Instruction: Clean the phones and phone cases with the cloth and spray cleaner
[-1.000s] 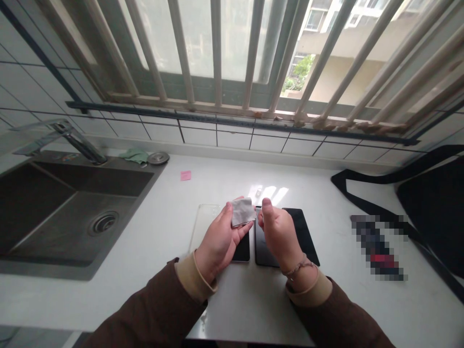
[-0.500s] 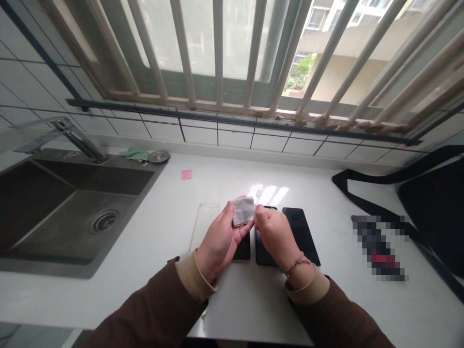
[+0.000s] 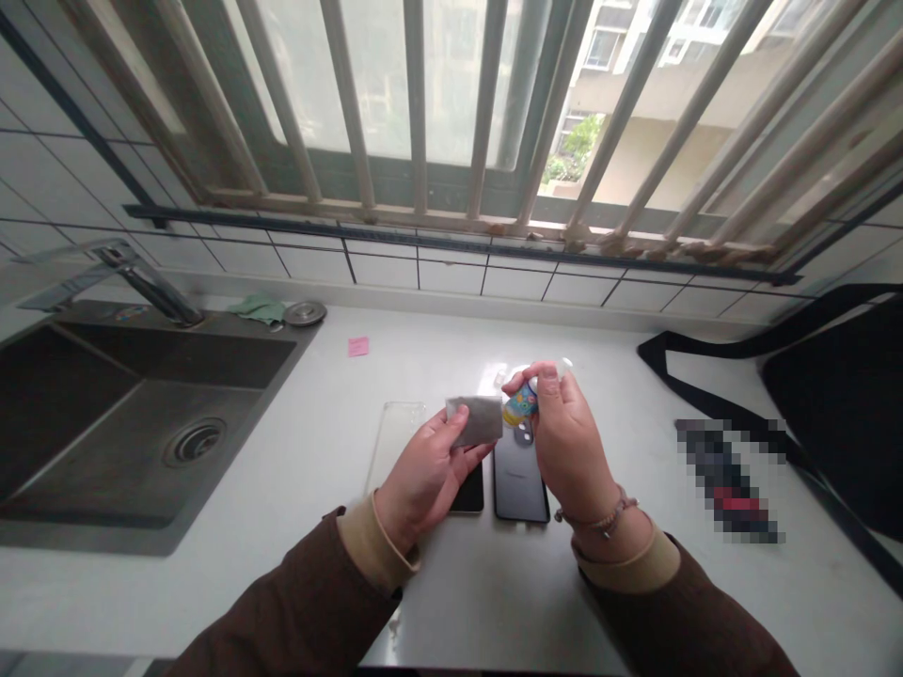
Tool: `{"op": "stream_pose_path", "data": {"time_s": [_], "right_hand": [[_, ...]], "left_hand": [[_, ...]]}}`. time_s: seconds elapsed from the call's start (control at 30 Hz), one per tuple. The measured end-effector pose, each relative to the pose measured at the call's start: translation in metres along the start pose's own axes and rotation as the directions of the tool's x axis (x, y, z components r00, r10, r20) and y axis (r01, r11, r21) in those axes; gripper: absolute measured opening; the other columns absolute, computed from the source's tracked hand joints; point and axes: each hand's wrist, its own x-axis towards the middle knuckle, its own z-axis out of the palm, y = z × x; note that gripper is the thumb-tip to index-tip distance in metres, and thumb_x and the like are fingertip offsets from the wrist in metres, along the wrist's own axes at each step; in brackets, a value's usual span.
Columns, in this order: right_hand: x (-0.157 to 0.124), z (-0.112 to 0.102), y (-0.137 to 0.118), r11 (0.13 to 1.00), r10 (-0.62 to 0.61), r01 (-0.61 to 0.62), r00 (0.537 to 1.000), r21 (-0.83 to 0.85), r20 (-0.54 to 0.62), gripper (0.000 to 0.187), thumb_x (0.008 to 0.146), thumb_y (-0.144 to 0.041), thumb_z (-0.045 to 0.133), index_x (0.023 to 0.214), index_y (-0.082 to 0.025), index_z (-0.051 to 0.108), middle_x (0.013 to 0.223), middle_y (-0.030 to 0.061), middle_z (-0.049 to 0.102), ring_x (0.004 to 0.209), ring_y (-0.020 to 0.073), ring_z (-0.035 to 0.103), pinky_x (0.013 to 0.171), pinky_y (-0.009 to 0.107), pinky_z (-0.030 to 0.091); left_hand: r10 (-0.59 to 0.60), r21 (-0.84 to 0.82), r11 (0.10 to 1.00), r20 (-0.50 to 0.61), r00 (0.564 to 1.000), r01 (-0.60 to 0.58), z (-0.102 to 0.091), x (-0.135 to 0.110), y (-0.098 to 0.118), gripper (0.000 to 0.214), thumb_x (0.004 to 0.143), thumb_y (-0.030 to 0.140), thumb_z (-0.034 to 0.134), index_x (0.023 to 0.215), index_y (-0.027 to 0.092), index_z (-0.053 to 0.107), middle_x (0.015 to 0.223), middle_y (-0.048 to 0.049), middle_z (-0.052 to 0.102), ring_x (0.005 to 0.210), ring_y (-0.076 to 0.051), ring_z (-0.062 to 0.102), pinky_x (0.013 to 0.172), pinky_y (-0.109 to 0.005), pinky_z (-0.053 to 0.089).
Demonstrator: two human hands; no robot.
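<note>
A folded grey cloth (image 3: 476, 420) rests in my left hand (image 3: 428, 475), pinched between the thumb and the fingers beneath. Just to its right, my right hand (image 3: 570, 428) is closed round a small bottle (image 3: 520, 406) with a colourful blue and yellow label. The bottle is tilted, its label end pointing down and left, close to the cloth's edge. Below the bottle a phone (image 3: 520, 484) lies with its dark back and camera lenses up. Another dark phone (image 3: 470, 496) is partly covered by my left hand. A clear phone case (image 3: 391, 434) lies to the left.
A sink (image 3: 166, 470) with a faucet (image 3: 151, 282) fills the left side. Behind it lie a green cloth (image 3: 258, 308) and a metal drain lid (image 3: 305, 313). A pink sticky note (image 3: 358, 347) is on the counter. A black bag (image 3: 847, 404) with its strap lies at the right.
My right hand has moved right and up, away from the cloth, and the colourful bottle now shows in it. The cloth has turned flatter in my left hand. The rightmost phone is now hidden.
</note>
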Motion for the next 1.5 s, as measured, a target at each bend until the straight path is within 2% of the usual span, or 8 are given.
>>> {"op": "stream_pose_path", "data": {"time_s": [0.33, 0.43, 0.5, 0.67, 0.8, 1.13, 1.27, 1.5], "right_hand": [[0.020, 0.004, 0.006, 0.995, 0.070, -0.042, 0.940, -0.089, 0.333, 0.057, 0.108, -0.074, 0.041, 0.122, -0.028, 0.071, 0.146, 0.0084, 0.072, 0.113, 0.0241, 0.068, 0.085, 0.035, 0.055], [0.044, -0.004, 0.028, 0.996, 0.084, -0.071, 0.957, -0.058, 0.277, 0.084, 0.108, -0.078, 0.007, 0.130, -0.026, 0.069, 0.146, 0.0110, 0.071, 0.135, 0.0270, 0.064, 0.103, 0.039, 0.055], [0.062, -0.012, 0.042, 0.935, 0.071, -0.009, 0.985, -0.355, 0.160, 0.085, 0.111, -0.064, -0.004, 0.133, -0.024, 0.067, 0.144, 0.0127, 0.072, 0.132, 0.0256, 0.066, 0.103, 0.039, 0.055], [0.092, -0.024, 0.065, 0.688, 0.057, 0.125, 0.973, -0.715, 0.225, 0.021, 0.098, -0.029, 0.067, 0.113, -0.020, 0.078, 0.123, 0.0146, 0.076, 0.117, 0.0288, 0.069, 0.108, 0.040, 0.047], [0.098, -0.025, 0.070, 0.635, 0.058, 0.140, 0.972, -0.759, 0.227, 0.009, 0.086, -0.011, 0.072, 0.081, -0.018, 0.076, 0.100, 0.0139, 0.078, 0.099, 0.0269, 0.072, 0.097, 0.038, 0.051], [0.081, -0.014, 0.002, 0.939, -0.083, 0.096, 0.995, -0.330, 0.053, 0.044, 0.086, -0.057, 0.086, 0.101, -0.017, 0.077, 0.084, 0.0069, 0.080, 0.073, 0.0190, 0.072, 0.069, 0.032, 0.058], [0.072, -0.006, -0.002, 0.965, -0.013, 0.059, 0.984, -0.255, 0.177, 0.044, 0.083, -0.057, 0.088, 0.099, -0.017, 0.079, 0.081, 0.0062, 0.079, 0.071, 0.0178, 0.070, 0.065, 0.031, 0.056], [0.061, -0.005, 0.000, 0.957, -0.168, 0.165, 0.986, -0.240, 0.006, 0.039, 0.093, -0.057, 0.079, 0.103, -0.019, 0.076, 0.090, 0.0057, 0.078, 0.074, 0.0177, 0.072, 0.069, 0.032, 0.062]], "left_hand": [[0.025, -0.097, 0.995, 0.058, 0.998, -0.019, 0.003, -0.003, 0.007, 0.023, 0.104, 0.033, 0.070, 0.117, 0.016, 0.080, 0.118, -0.0122, 0.081, 0.105, -0.023, 0.075, 0.100, -0.039, 0.062], [0.055, -0.110, 0.992, 0.006, 0.998, -0.054, 0.003, 0.000, 0.008, 0.020, 0.102, 0.031, 0.073, 0.109, 0.013, 0.080, 0.108, -0.0111, 0.081, 0.094, -0.019, 0.076, 0.092, -0.032, 0.063], [0.070, -0.133, 0.988, -0.016, 0.997, -0.072, 0.002, 0.001, 0.009, 0.018, 0.101, 0.029, 0.074, 0.106, 0.013, 0.080, 0.105, -0.0106, 0.081, 0.093, -0.019, 0.076, 0.091, -0.031, 0.063], [0.089, -0.156, 0.983, -0.080, 0.993, -0.101, 0.002, 0.003, 0.010, 0.017, 0.102, 0.026, 0.071, 0.106, 0.012, 0.080, 0.105, -0.0115, 0.082, 0.093, -0.020, 0.077, 0.088, -0.032, 0.063], [0.094, -0.161, 0.981, -0.121, 0.988, -0.113, 0.002, 0.004, 0.010, 0.018, 0.103, 0.024, 0.069, 0.108, 0.010, 0.080, 0.106, -0.0132, 0.082, 0.093, -0.021, 0.078, 0.087, -0.032, 0.064], [0.071, -0.130, 0.987, -0.157, 0.985, -0.091, 0.002, 0.005, 0.010, 0.015, 0.099, 0.024, 0.074, 0.105, 0.011, 0.079, 0.107, -0.0134, 0.082, 0.092, -0.021, 0.077, 0.085, -0.033, 0.064], [0.080, -0.132, 0.986, -0.151, 0.985, -0.100, 0.002, 0.006, 0.009, 0.015, 0.100, 0.023, 0.072, 0.105, 0.010, 0.080, 0.109, -0.0140, 0.082, 0.091, -0.020, 0.076, 0.085, -0.032, 0.063], [0.100, -0.151, 0.981, -0.138, 0.985, -0.121, 0.000, 0.007, 0.008, 0.019, 0.103, 0.023, 0.068, 0.107, 0.010, 0.081, 0.110, -0.0150, 0.082, 0.093, -0.021, 0.077, 0.084, -0.031, 0.062]]}}
